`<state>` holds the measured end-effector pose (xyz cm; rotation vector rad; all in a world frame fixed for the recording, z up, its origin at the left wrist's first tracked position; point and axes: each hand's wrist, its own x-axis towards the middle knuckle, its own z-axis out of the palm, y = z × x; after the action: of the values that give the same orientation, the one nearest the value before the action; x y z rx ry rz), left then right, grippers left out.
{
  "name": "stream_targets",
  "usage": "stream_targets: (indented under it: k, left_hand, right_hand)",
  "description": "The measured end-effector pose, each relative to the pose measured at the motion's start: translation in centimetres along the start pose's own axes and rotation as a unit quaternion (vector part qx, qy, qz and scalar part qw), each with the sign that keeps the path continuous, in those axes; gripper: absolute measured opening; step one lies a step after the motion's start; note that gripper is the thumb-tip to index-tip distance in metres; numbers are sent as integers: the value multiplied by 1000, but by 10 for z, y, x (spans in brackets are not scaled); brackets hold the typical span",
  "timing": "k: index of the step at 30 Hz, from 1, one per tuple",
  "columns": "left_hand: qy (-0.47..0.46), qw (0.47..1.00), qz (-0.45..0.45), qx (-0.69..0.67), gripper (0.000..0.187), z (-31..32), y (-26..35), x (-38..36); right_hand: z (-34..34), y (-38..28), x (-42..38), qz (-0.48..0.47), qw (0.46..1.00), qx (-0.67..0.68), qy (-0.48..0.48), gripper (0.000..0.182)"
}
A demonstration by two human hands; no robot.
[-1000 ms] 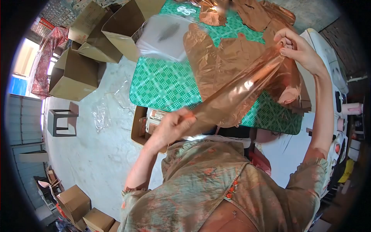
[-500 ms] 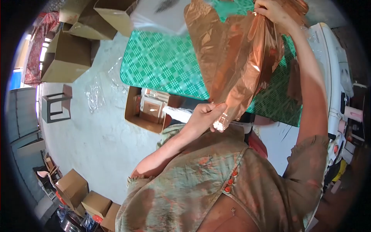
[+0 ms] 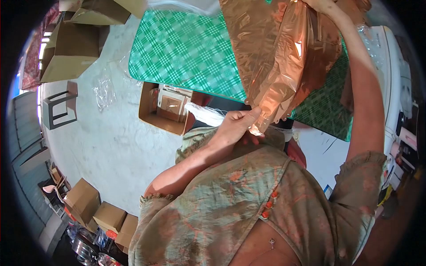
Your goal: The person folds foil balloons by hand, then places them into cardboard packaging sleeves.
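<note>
A large sheet of shiny copper-coloured foil or film (image 3: 284, 66) hangs in gathered folds over the green checked table cover (image 3: 186, 53). My left hand (image 3: 237, 126) pinches its narrow lower end, close to my body. At the top edge of the view my right hand (image 3: 317, 5) holds the upper part of the sheet; its fingers are partly cut off by the frame. White strings or strips (image 3: 204, 114) lie just left of my left hand. Below the table edge is an open cardboard box (image 3: 162, 123) with framed items (image 3: 172, 105) inside.
Open cardboard boxes (image 3: 73, 51) stand at the upper left, above a small grey frame-like stand (image 3: 61, 105). Clear plastic wrap (image 3: 104, 91) lies on the pale floor (image 3: 111, 150). More cartons (image 3: 82, 198) are at the lower left. A white appliance-like edge (image 3: 388, 80) runs along the right.
The view has shifted, and the table and my right hand sit higher in it. The copper sheet is spread somewhat wider at the top. Both hands keep their hold.
</note>
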<state>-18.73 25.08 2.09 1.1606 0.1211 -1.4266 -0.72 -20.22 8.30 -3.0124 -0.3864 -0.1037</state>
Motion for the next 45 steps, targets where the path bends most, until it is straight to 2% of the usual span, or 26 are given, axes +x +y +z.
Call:
stream_targets:
  k: [5, 11, 14, 17, 20, 22, 23, 24, 25, 26, 27, 29, 30, 33, 35, 40, 45]
  left_hand:
    - [20, 1000, -16, 5, 51, 0, 1, 0]
    - [21, 999, -11, 45, 54, -3, -2, 6]
    - [27, 998, -6, 51, 55, -4, -1, 4]
    - [27, 998, -3, 56, 55, -5, -1, 5]
    - [18, 999, 2, 51, 55, -5, -4, 5]
    - [3, 999, 20, 39, 54, -8, -9, 10]
    - [28, 999, 1, 29, 50, -6, -10, 11]
    - [36, 999, 29, 29, 53, -5, -13, 11]
    - [43, 997, 57, 28, 56, -5, -16, 12]
    - [48, 998, 40, 26, 55, -6, -15, 12]
    - [46, 996, 66, 41, 55, -7, -16, 14]
    - [43, 998, 46, 24, 48, -2, -2, 7]
    - [67, 993, 94, 11, 51, 5, 0, 5]
    - [76, 995, 43, 48, 55, 4, 4, 4]
    - [43, 990, 90, 103, 53, -10, -10, 14]
    - [51, 980, 131, 143, 56, -23, -28, 29]
    - [57, 984, 124, 118, 59, -15, -17, 20]
  right_hand:
    - [8, 2, -1, 0, 1000, 26, -11, 20]
    - [9, -7, 1, 44, 997, 50, -35, 20]
    - [21, 1, 2, -15, 999, 32, 4, 21]
    - [27, 1, -1, -19, 999, -11, 37, 18]
    - [25, 2, 4, 13, 999, 44, -8, 15]
    - [26, -4, 3, 11, 999, 37, -4, 14]
    - [25, -6, 4, 10, 1000, 29, 1, 14]
    - [29, -5, 4, 37, 999, 0, -4, 15]
    - [38, 1, 4, 7, 999, -7, 39, 17]
    - [33, -2, 7, 50, 998, -10, -30, 23]
    - [28, -5, 10, 93, 991, -11, -99, 31]
    - [29, -9, 10, 17, 1000, 12, -12, 20]
    - [29, -11, 11, -22, 999, 26, 30, 18]
    - [21, -17, 15, -1, 999, 46, 5, 22]
    - [23, -19, 18, -1, 999, 37, 13, 22]
    - [29, -25, 19, 40, 998, -57, 1, 19]
    - [24, -42, -7, 60, 988, -66, 127, 24]
